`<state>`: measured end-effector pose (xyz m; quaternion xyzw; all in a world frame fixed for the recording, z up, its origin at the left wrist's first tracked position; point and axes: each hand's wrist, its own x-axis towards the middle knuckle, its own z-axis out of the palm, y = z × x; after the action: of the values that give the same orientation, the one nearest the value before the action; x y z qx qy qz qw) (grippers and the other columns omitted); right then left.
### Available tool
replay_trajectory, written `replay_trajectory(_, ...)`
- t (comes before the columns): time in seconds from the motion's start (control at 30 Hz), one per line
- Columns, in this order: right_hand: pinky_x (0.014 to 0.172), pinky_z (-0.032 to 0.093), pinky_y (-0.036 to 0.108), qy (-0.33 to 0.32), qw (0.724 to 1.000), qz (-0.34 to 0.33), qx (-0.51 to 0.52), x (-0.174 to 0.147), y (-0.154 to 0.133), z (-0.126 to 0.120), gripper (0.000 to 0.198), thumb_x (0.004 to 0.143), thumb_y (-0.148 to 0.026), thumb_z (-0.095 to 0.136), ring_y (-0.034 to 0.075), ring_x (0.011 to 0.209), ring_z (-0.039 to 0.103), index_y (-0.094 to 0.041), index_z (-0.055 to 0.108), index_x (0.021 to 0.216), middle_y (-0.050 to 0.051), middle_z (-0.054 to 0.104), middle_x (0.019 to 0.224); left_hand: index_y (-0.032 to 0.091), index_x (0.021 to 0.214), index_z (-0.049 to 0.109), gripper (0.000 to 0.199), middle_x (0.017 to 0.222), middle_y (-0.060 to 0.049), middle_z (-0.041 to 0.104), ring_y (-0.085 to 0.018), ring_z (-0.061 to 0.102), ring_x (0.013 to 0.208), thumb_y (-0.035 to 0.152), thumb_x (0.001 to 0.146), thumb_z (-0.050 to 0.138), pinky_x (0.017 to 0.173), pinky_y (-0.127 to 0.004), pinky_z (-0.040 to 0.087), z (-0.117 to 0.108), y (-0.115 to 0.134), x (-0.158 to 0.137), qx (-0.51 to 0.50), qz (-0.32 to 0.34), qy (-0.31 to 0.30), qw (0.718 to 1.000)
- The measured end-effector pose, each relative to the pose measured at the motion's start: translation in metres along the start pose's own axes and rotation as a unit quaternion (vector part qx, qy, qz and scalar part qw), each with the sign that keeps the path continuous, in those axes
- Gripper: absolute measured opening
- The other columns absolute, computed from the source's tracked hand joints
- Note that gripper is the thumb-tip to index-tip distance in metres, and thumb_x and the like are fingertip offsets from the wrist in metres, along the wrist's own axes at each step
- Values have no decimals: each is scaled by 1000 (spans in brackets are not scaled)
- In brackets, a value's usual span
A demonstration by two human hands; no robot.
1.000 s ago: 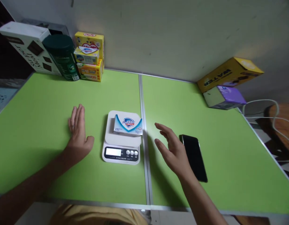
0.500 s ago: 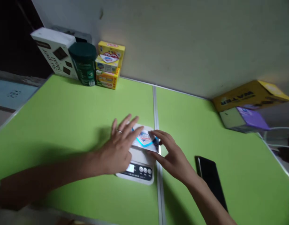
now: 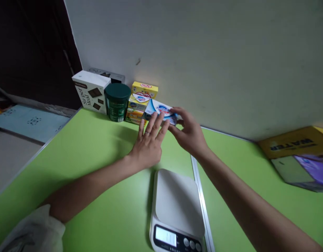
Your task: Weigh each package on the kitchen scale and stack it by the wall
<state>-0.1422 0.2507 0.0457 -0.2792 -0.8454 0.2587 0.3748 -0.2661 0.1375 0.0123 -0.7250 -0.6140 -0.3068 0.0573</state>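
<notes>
My right hand [image 3: 188,131] grips the right end of a white and blue soap box [image 3: 158,108], thumb below and fingers above. The box is up off the table, in front of the stacked yellow boxes. My left hand [image 3: 149,145], a ring on one finger, is open with fingers spread. Its fingertips overlap the box's near side; whether they press on it I cannot tell. Nearer to me lies a white kitchen scale [image 3: 177,203] with nothing on its plate and its display lit.
At the back left stand a white "Super Meal" box [image 3: 92,92], a dark green tub [image 3: 117,101], a yellow soap box [image 3: 136,101] on an orange-yellow box [image 3: 134,115], and another yellow box [image 3: 147,89] behind. On the right are a yellow "WATER" box [image 3: 289,143] and a purple-white pack [image 3: 310,171].
The soap box has been lifted off the scale and carried forward toward the back boxes in my right hand. My left hand moved along with it. The camera view shifted; the phone is out of view.
</notes>
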Motion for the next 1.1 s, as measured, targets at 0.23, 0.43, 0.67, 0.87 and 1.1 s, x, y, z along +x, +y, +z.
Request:
replay_trajectory(0.23,84,55,44,-12,999,-33,9,89,41,50,35,76,-28,65,27,109,60,-24,62,110,10,61,125,5,151,14,74,161,-21,11,-29,1,151,9,82,41,120,-54,3,12,-52,41,27,-102,-17,994)
replay_trajectory(0.43,87,55,47,-7,999,-35,5,103,56,67,30,77,-27,62,28,113,59,-23,68,106,13,59,126,4,149,21,71,160,-18,20,-28,7,150,8,80,41,122,-50,9,15,-75,58,27,-104,-8,994)
replay_trajectory(0.67,94,51,50,18,996,-68,-52,99,56,71,29,81,-25,57,29,116,56,-23,68,109,13,62,121,1,145,25,68,158,-22,24,-30,8,150,5,79,42,121,-46,22,20,-83,64,13,-87,17,996)
replay_trajectory(0.87,88,54,46,13,998,-34,-52,92,41,58,36,80,-23,57,29,116,57,-21,64,116,14,61,126,9,144,27,69,156,-19,28,-30,8,150,5,78,46,121,-49,20,15,-83,59,-4,-75,52,996)
replay_trajectory(1.1,79,56,41,-128,987,98,1,11,-2,-15,27,88,-27,51,24,88,70,-18,71,104,11,75,102,1,146,27,67,157,-24,25,-30,18,148,16,83,46,120,-45,22,-20,-7,35,-62,-55,-203,976)
